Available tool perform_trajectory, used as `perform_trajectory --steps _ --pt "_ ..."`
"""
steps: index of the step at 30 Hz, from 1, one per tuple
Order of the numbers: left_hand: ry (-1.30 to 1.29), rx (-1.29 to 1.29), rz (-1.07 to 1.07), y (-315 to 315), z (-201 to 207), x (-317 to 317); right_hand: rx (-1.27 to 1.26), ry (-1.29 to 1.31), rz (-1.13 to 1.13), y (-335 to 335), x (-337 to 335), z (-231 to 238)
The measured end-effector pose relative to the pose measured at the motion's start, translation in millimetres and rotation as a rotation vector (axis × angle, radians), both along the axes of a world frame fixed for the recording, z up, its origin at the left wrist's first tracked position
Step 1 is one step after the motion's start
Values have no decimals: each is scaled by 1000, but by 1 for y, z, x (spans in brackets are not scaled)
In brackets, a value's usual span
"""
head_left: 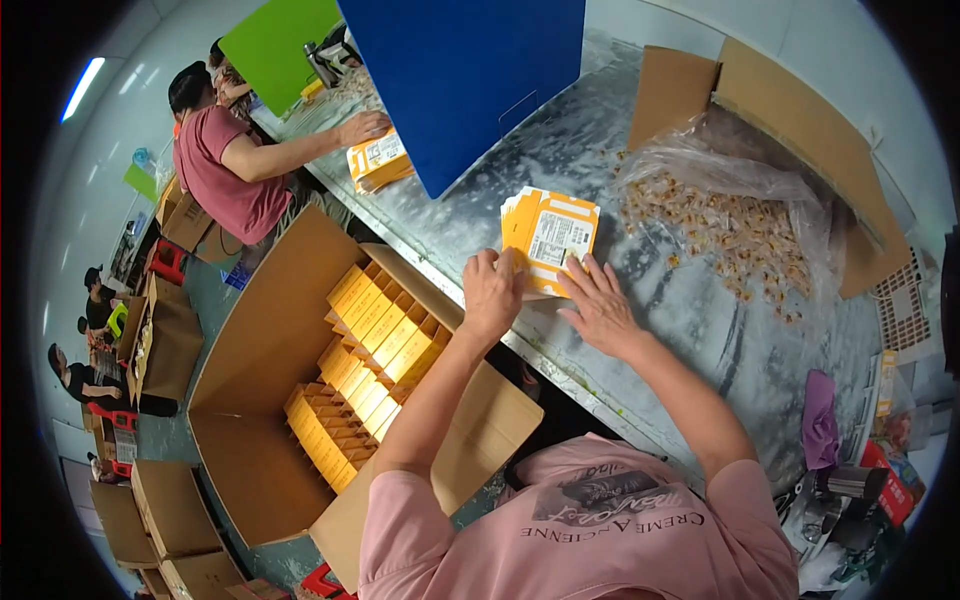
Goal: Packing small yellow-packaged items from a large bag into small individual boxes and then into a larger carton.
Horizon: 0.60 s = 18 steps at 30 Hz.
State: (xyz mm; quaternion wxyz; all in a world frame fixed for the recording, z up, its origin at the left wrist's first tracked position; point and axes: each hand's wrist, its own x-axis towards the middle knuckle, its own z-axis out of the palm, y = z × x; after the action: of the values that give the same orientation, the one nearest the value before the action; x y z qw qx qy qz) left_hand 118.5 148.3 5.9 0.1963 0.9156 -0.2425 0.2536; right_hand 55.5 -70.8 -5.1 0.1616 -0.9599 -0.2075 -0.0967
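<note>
A stack of flat, folded yellow-and-white cartons [562, 236] lies on the metal worktable in front of me. My left hand [492, 292] is closed at the stack's near left corner, fingers curled and the tips against the edge. With fingers spread, my right hand [602, 300] rests on the near right part of the top carton. The undersides of both hands are hidden. Small wrapped pieces [715, 225] spill over the table to the right, out of a clear plastic bag [790, 185] in a cardboard box lying on its side.
Left of me stands a large open carton box [265, 400] holding rows of filled yellow boxes [375, 320]. A blue divider [465, 80] rises from the table ahead. Beyond it a person in a pink shirt [215, 165] touches another carton stack [380, 160]. A purple cloth [820, 420] hangs at the right.
</note>
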Motion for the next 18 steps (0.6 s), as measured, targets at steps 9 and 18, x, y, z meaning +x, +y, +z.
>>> perform_trajectory --steps 9,18 --pt "244 -81 261 -37 11 24 -4 2 -28 2 -2 -8" --pt "238 -446 198 -42 24 18 51 61 -22 2 -10 -2"
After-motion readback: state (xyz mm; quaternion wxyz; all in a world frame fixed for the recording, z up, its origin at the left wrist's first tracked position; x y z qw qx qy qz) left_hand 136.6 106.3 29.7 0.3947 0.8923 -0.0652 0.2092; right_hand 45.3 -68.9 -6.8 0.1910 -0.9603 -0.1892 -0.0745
